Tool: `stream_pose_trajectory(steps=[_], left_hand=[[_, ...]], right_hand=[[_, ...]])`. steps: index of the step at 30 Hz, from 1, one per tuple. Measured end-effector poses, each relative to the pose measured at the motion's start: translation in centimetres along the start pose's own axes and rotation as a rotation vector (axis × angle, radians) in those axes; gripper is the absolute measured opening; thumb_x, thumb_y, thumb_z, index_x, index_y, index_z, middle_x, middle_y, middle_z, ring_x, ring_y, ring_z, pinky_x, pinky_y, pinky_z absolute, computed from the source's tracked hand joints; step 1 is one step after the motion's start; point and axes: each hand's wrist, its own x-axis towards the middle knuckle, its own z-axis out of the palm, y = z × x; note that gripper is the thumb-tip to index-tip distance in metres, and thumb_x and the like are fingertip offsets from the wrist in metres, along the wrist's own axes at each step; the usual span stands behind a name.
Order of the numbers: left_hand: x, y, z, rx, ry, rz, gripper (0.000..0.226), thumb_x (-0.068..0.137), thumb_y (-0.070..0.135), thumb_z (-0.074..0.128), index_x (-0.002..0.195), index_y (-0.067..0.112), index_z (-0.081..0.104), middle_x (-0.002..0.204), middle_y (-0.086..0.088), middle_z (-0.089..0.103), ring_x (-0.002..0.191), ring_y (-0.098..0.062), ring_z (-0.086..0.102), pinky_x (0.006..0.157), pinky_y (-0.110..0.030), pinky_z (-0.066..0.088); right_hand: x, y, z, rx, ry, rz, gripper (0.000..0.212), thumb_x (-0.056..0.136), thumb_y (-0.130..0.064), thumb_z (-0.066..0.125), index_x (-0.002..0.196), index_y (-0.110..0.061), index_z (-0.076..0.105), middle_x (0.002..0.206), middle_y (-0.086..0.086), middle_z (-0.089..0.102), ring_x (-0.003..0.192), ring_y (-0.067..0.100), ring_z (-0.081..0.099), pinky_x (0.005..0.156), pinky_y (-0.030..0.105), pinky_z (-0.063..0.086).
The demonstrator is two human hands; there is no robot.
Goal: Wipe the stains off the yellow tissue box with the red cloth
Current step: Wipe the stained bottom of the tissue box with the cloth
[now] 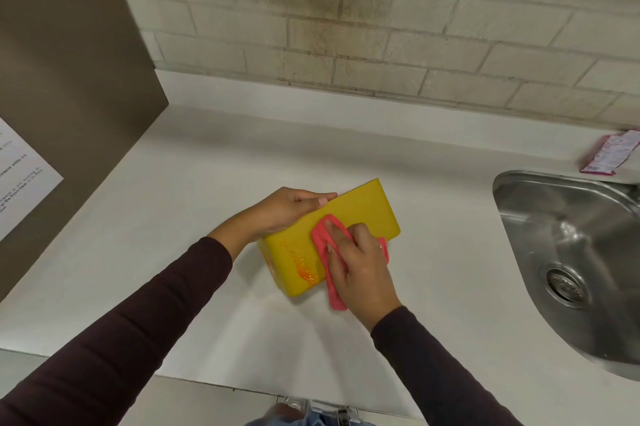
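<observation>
Head view: left hand (pixel 287 210) grips yellow tissue box (pixel 367 210) to steady it; right hand (pixel 362 268) holds red cloth (pixel 320 235) pressed beside orange stain (pixel 304 269).

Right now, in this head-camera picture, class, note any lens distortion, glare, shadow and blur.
Head view: the wide-angle lens bows the courses of the brick wall and the back edge of the counter; glare streaks the steel sink; soft shadow lies on the counter beside the yellow tissue box; the orange stain is sharp, the print on the paper mostly blurred.
</observation>
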Motion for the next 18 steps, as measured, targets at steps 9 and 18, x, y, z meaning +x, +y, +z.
stream_pose_trajectory(steps=[9,18], left_hand=[[-0.1,0.0,-0.3,0.049,-0.028,-0.006,0.028,0.092,0.032,0.053,0.118,0.030,0.063,0.109,0.023,0.062,0.094,0.017,0.057,0.083,-0.003,0.043],[0.1,-0.3,-0.3,0.072,-0.036,0.007,0.028,0.092,0.034,0.053,0.117,0.032,0.063,0.125,0.016,0.060,0.108,0.010,0.054,0.098,-0.013,0.040]], right_hand=[[0.7,-3.1,2.2,0.125,0.003,0.006,0.038,0.095,-0.021,0.040,0.123,-0.004,0.057,0.087,0.013,0.053,0.070,0.026,0.051,0.064,0.034,0.046],[0.0,-3.3,2.3,-0.008,-0.050,-0.117,0.034,0.092,-0.020,0.047,0.120,-0.007,0.061,0.078,0.012,0.052,0.059,0.025,0.047,0.052,0.032,0.040]])
